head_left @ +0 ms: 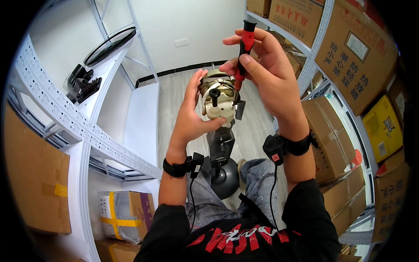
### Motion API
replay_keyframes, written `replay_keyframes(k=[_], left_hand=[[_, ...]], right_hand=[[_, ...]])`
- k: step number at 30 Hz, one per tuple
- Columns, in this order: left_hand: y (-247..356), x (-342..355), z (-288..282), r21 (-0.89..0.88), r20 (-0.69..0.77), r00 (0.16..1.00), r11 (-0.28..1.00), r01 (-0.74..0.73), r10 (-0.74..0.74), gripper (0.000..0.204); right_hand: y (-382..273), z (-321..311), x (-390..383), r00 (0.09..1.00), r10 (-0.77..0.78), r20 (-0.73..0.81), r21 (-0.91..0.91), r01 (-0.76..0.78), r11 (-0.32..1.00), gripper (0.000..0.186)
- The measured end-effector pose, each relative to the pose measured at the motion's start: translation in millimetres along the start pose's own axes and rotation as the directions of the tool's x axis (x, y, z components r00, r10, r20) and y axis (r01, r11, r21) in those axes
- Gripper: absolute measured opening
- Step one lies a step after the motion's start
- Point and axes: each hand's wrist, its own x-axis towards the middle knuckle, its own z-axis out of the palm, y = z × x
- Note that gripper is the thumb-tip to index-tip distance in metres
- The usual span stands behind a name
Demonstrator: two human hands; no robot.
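Observation:
In front of me stands a pedestal fan with its motor (214, 110) bare, a cream casing with a short black knob sticking up from it. My left hand (187, 115) steadies the motor from the left side, thumb across its near face and fingers along its far side. In my right hand (275, 76) is a red and black screwdriver (247, 41), held nearly upright. Its shaft points down at the right edge of the casing; I cannot tell whether the tip sits in a screw. Below run the dark fan stand (220, 146) and its round black base (224, 180), between my legs.
White metal shelving (83, 118) lines the left, bearing a round black fan grille (110, 46) and small black parts (81, 85). A taped box (124, 216) sits lower there. Cardboard boxes (355, 56) and a yellow box (383, 126) fill shelves close on the right.

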Motion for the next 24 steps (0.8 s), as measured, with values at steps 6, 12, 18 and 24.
replay_keyframes(k=[6,12,18,24], left_hand=[[2,0,-1,0.026,0.018,1.0,1.0,-0.003,0.003,0.115],[0,-2,2,0.052,-0.012,1.0,0.998,-0.027,0.028,0.112],[-1,-1,1,0.027,-0.013,1.0,0.999,-0.025,0.025,0.111],[2,-2,0,0.02,-0.031,0.999,1.0,-0.024,0.024,0.11]], right_hand=[[-4,24,-2,0.987,0.107,-0.122,0.166,-0.086,0.982,0.029],[-5,36,9,0.978,0.084,-0.19,-0.083,-0.101,0.991,0.047],[6,-3,38,0.853,0.081,0.515,0.356,-0.298,0.885,0.058],[-5,9,22,0.981,0.149,0.121,-0.118,-0.134,0.984,0.055]])
